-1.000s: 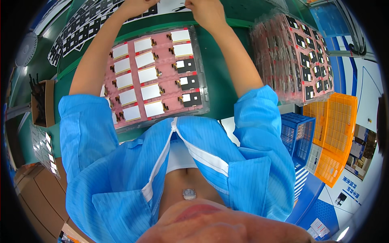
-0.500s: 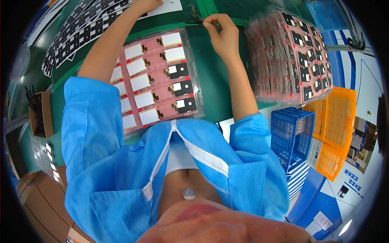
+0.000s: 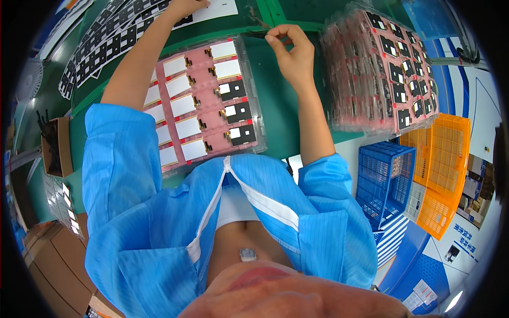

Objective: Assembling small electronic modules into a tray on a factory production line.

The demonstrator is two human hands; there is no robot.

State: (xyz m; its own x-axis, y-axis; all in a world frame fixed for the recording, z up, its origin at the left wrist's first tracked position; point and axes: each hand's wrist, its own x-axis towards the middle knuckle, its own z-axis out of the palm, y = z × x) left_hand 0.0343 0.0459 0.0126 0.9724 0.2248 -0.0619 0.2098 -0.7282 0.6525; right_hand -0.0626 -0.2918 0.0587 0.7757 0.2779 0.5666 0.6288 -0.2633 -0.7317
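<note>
My right hand (image 3: 295, 49) is raised above the green work surface, right of a pink tray (image 3: 204, 103). Its thumb and forefinger are pinched at one end of a thin dark thing (image 3: 259, 35), too blurred to name. At the top edge my left hand (image 3: 185, 6) reaches over a white sheet (image 3: 225, 8), its fingers partly cut off by the picture. The tray holds rows of white flat modules (image 3: 183, 105) with gold-and-black connector ends. Three modules in its right column carry black die-cut pieces (image 3: 238, 112) with square openings.
A tall stack of clear-and-pink trays (image 3: 360, 74) stands at the right. Sheets of black die-cut pieces (image 3: 106, 50) lie at the upper left. Further out are a small cardboard box (image 3: 64, 146) of dark strips, a blue crate (image 3: 384, 180) and orange crates (image 3: 442, 175).
My right hand has dropped slightly toward me, still pinched. The thin dark thing at its fingertips has shifted with it. My left hand stays over the white sheet.
</note>
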